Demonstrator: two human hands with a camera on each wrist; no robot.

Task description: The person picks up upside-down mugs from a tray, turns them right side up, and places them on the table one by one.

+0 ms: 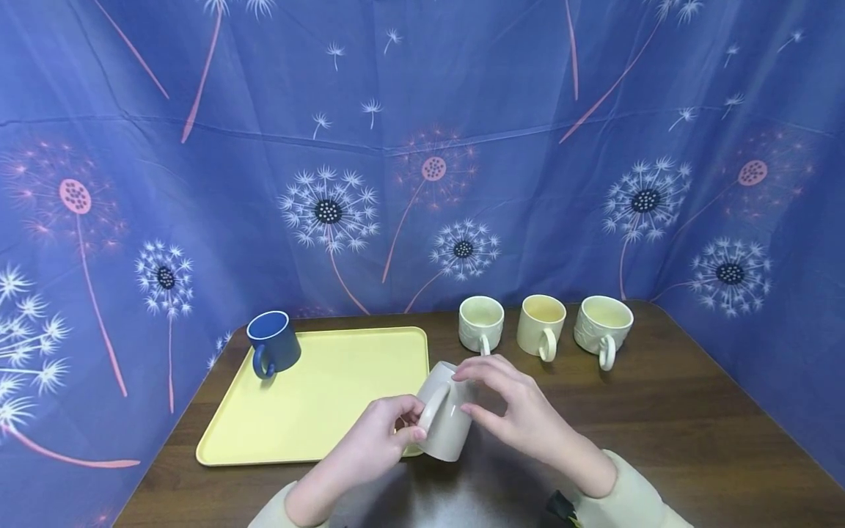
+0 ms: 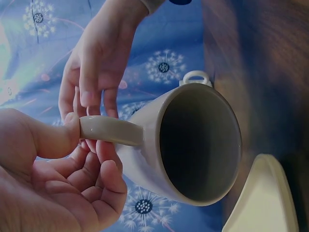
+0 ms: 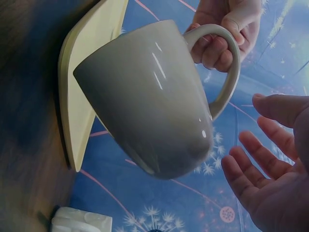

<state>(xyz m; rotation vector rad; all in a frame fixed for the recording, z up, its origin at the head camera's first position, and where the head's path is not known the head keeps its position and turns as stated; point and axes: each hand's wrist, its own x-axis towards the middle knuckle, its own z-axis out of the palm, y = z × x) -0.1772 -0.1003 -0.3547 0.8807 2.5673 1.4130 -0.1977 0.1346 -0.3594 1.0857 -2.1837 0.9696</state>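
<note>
A plain off-white mug (image 1: 452, 429) is held in the air, tilted, over the tray's right front corner. My left hand (image 1: 379, 436) pinches its handle (image 2: 108, 129) between thumb and fingers. In the left wrist view the mug's mouth (image 2: 200, 145) faces the camera, its inside dark. My right hand (image 1: 521, 411) is beside the mug's other side with fingers spread. The right wrist view shows a gap between those fingers (image 3: 248, 169) and the mug's wall.
A yellow tray (image 1: 317, 411) lies at the left, with a blue mug (image 1: 280, 348) on its back left corner. Along the back right stand a pale embossed mug (image 1: 478, 336), a cream mug (image 1: 533, 336) and another embossed mug (image 1: 590, 334). A dandelion-patterned blue curtain (image 1: 528, 183) hangs behind the brown table (image 1: 693, 411).
</note>
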